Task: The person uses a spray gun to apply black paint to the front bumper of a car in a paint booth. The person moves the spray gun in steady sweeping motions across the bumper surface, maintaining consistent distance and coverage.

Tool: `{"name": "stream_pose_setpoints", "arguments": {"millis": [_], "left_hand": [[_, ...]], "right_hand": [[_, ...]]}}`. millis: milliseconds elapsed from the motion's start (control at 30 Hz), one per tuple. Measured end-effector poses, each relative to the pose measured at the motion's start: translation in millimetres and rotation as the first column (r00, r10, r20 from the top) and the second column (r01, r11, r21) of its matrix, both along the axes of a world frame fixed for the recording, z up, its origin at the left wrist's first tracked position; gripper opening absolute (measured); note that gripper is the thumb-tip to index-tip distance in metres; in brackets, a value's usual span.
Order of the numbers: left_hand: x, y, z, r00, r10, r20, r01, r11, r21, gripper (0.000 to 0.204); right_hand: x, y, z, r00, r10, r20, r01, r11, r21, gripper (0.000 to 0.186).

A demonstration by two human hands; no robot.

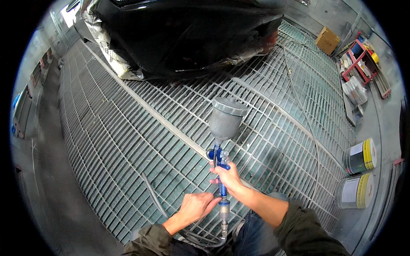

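Note:
My right hand (229, 176) is wrapped round the handle of a blue spray gun (221, 187), holding it upright over the floor grating. On top of the gun sits a grey lidded paint cup (228, 119). Curled at the foot of the handle is my left hand (197, 208), its thumb and fingers pinched against the gun's side; the exact part it grips is partly hidden. Below the handle a translucent cylindrical fitting (224, 212) joins a metal coupling and a grey air hose (153, 195), which loops over the floor beside my left forearm.
Ahead stands a glossy black car body (188, 38) with masking film (128, 70) along its lower edge. Metal floor grating (141, 141) spreads around me. At the right are two yellow-lidded buckets (356, 191), a red rack (363, 64) and a cardboard box (327, 40). A thin cable (294, 91) crosses the grating.

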State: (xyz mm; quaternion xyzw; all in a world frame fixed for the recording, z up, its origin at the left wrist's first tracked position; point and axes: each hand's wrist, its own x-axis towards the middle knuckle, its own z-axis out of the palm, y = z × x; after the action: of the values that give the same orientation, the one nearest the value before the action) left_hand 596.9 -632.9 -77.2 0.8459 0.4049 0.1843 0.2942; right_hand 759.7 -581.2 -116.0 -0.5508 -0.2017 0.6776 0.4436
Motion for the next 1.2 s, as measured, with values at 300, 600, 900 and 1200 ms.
{"name": "stream_pose_setpoints", "arguments": {"millis": [300, 600, 900, 1200], "left_hand": [[-0.6, 2.3, 3.0, 1.0, -0.009, 0.026, 0.009, 1.0, -0.013, 0.038], [5.0, 26.2, 8.9, 0.911, 0.401, 0.094, -0.377, 0.904, -0.202, 0.039], [15.3, 40.7, 15.4, 0.89, 0.456, -0.003, -0.448, 0.874, -0.189, 0.043], [16.8, 41.0, 15.9, 0.882, 0.462, -0.096, -0.471, 0.87, -0.146, 0.044]], "right_hand": [[-2.5, 0.1, 4.6, 1.0, -0.013, 0.022, 0.013, 1.0, 0.003, 0.04], [-26.1, -21.3, -31.4, 0.967, -0.011, 0.253, -0.05, 0.971, 0.232, 0.053], [-45.8, -27.2, -45.6, 0.913, 0.071, 0.401, -0.22, 0.915, 0.338, 0.071], [-45.1, -32.8, -60.5, 0.823, 0.026, 0.568, -0.253, 0.912, 0.324, 0.088]]}}
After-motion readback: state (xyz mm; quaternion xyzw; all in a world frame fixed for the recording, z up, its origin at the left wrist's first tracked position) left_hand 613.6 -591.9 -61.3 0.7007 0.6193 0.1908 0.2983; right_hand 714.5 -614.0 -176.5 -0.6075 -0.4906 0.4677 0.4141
